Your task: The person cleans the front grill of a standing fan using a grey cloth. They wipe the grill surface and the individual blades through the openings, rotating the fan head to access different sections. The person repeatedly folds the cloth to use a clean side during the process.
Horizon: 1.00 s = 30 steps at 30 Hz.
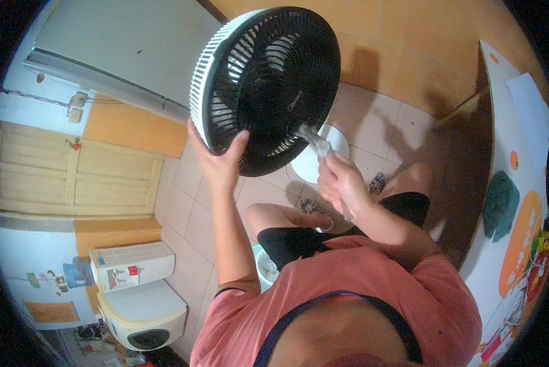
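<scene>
A standing electric fan's round head [274,87], with a black front grille and a white slatted rear, is tilted in front of me. My left hand [221,156] grips its lower left rim, thumb over the black edge. Bunched in my right hand [341,176] is a light grey cloth [318,142], whose tip reaches the lower right part of the grille. Behind the fan, its round white base [320,158] stands on the floor between my right hand and the grille; the fan head hides part of it.
At right, a white table [481,261] bears a green cloth [501,206] and papers. A basin [267,268] is beside my leg. A water dispenser [134,266] and a cream appliance [141,316] stand at left, near a wooden door [79,174]. A large pale cabinet [127,50] is at upper left.
</scene>
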### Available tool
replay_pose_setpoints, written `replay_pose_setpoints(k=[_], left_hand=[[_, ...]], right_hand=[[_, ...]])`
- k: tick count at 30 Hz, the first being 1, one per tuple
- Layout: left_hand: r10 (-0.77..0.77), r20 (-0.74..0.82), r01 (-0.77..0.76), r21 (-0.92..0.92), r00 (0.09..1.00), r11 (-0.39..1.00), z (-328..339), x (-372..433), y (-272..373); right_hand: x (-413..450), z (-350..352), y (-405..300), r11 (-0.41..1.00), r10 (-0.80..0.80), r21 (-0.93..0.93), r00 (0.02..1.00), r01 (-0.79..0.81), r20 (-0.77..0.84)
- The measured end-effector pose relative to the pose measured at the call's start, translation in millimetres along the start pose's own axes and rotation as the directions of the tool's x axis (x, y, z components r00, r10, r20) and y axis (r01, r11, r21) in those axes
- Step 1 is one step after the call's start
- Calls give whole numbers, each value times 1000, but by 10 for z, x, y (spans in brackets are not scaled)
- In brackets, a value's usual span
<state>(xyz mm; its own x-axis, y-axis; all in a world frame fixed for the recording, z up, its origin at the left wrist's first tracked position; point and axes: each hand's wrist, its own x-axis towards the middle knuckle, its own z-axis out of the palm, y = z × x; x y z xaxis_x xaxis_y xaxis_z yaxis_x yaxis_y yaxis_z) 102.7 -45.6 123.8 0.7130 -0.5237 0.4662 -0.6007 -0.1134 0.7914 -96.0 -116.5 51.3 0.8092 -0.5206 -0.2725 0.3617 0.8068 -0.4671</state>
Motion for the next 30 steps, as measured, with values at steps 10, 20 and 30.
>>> replay_pose_setpoints(k=[10,20,30], left_hand=[[299,-99,-296,47,949,954,-105,-70,-101],[532,245,-545,-20,810,838,372,-640,350],[233,112,-167,-419,966,893,398,-716,315]], right_hand=[[-208,-329,-178,695,-200,-628,934,349,298],[-309,-259,-268,366,-298,-814,885,451,357],[-372,-396,-365,162,-378,-908,874,387,305]])
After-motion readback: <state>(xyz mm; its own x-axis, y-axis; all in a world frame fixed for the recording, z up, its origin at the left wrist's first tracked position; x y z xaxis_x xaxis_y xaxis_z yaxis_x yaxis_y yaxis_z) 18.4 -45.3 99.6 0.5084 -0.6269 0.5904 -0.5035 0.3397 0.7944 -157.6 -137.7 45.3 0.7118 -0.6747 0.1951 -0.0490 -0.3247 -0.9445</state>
